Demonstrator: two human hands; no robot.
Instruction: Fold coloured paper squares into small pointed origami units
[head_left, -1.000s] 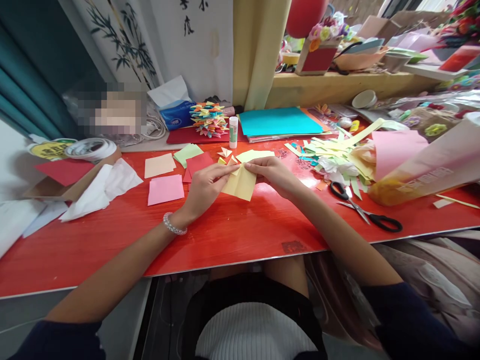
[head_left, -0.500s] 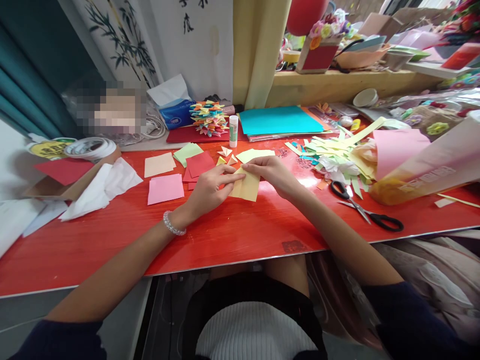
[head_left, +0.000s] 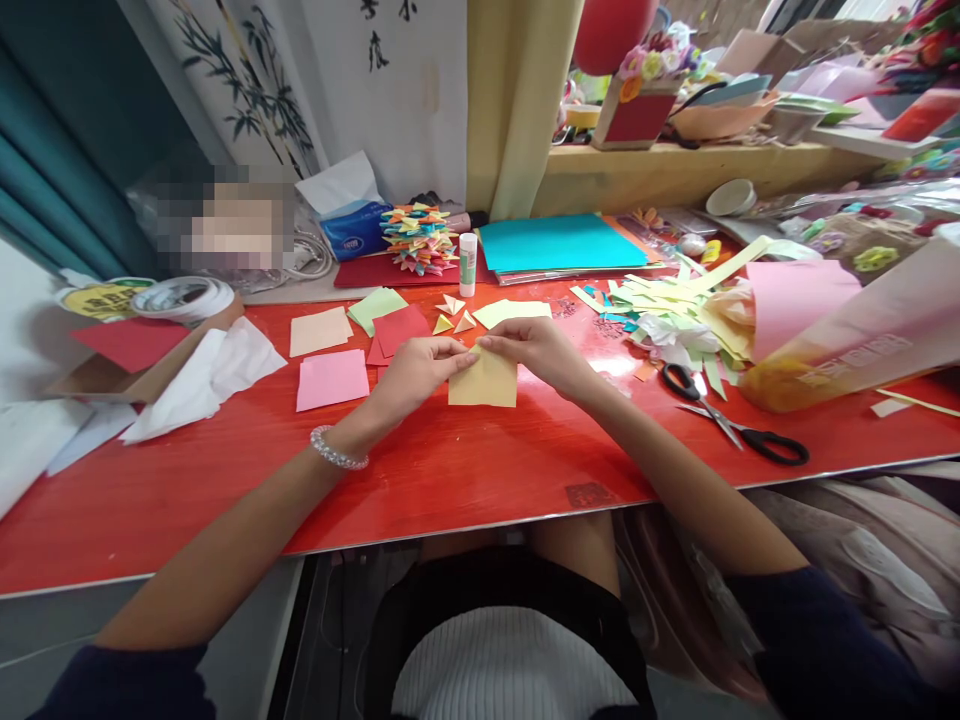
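Note:
A yellow paper square (head_left: 484, 383) is held upright-edged at its top between both hands, over the red table (head_left: 420, 480). My left hand (head_left: 427, 370) pinches it near the top middle with thumb and fingers. Right beside those fingertips, my right hand (head_left: 529, 348) pinches the same top edge. Behind the hands lie small folded paper triangles (head_left: 465, 322) and pale yellow sheets (head_left: 512, 312). Red squares (head_left: 403, 330), a green sheet (head_left: 377, 306), a peach stack (head_left: 320, 330) and a pink stack (head_left: 333, 379) are left of the paper.
A glue stick (head_left: 468, 265) stands behind the triangles, near a folded-paper ball (head_left: 418, 240) and blue sheets (head_left: 562, 243). Black scissors (head_left: 731, 420), paper strips (head_left: 675, 310) and a large plastic-wrapped cone (head_left: 862, 340) are on the right. Crumpled tissue (head_left: 210, 375) lies left.
The yellow paper has turned so its lower edge is nearly level and has shifted slightly left. My left hand has moved a little left and its fingers have drawn together at the top edge.

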